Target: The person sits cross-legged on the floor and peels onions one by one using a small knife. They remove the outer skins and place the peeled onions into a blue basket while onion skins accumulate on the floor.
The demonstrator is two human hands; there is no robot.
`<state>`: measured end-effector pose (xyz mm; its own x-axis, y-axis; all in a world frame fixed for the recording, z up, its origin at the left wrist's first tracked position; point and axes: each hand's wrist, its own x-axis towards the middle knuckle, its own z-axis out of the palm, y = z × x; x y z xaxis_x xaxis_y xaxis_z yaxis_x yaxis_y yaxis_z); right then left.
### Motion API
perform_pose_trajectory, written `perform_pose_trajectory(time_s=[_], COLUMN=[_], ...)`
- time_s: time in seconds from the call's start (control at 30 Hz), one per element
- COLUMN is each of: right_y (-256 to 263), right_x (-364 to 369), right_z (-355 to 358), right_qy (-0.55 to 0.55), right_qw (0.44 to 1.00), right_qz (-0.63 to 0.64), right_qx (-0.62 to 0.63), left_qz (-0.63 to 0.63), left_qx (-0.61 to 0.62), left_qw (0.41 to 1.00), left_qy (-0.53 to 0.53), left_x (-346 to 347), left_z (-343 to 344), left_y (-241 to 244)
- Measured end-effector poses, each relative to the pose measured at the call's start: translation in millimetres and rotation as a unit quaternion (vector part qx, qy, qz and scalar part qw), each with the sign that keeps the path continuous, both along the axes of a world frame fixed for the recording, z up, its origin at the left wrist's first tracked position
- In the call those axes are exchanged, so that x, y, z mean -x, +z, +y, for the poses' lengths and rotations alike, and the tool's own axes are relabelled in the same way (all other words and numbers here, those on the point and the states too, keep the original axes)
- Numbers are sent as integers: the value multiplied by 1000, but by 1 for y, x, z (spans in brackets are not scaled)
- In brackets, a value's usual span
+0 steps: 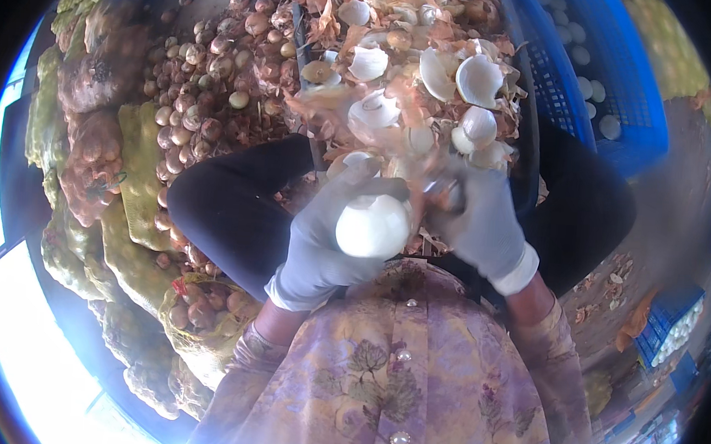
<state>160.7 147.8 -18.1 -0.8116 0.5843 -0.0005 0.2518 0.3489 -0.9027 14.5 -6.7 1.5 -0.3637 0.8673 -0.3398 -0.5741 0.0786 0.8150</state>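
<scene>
In my gloved left hand lies a peeled white onion, its smooth top facing up, held between thumb and palm. My gloved right hand is just to the right of it, its fingers curled around a small shiny metal tool that is too blurred to name. Ahead of both hands, a dark-rimmed tray holds a heap of brown onion skins and curved white peel pieces. A blurred patch of skin shows between the hands and the heap.
Many small unpeeled onions cover the ground at left, beside filled mesh sacks. A blue plastic crate at upper right holds peeled onions. Another blue crate with white contents stands at lower right. My dark-clothed knees flank the tray.
</scene>
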Motion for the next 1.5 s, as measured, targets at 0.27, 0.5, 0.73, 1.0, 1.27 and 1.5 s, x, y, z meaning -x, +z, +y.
perform_pose_trajectory(time_s=[0.27,0.5,0.73,1.0,1.27,1.5], right_y=[-61,-18,-4,17,21,22], right_x=[-12,-4,21,77,93,61], right_z=[26,15,-9,-30,-43,-22], right_qy=[-144,-204,-133,-68,-69,-41], right_qw=[985,946,968,992,990,982], right_qz=[-10,5,31,-73,-107,-139], right_qx=[91,251,210,76,61,125], left_qz=[-15,278,361,494,487,-26], left_qx=[-67,-117,352,599,704,-26], left_qw=[997,886,706,549,498,835], left_qy=[40,352,498,311,140,550], left_x=[-16,91,174,144,197,157], left_z=[104,10,-291,-290,-318,-209], left_y=[49,72,-106,-233,-245,-66])
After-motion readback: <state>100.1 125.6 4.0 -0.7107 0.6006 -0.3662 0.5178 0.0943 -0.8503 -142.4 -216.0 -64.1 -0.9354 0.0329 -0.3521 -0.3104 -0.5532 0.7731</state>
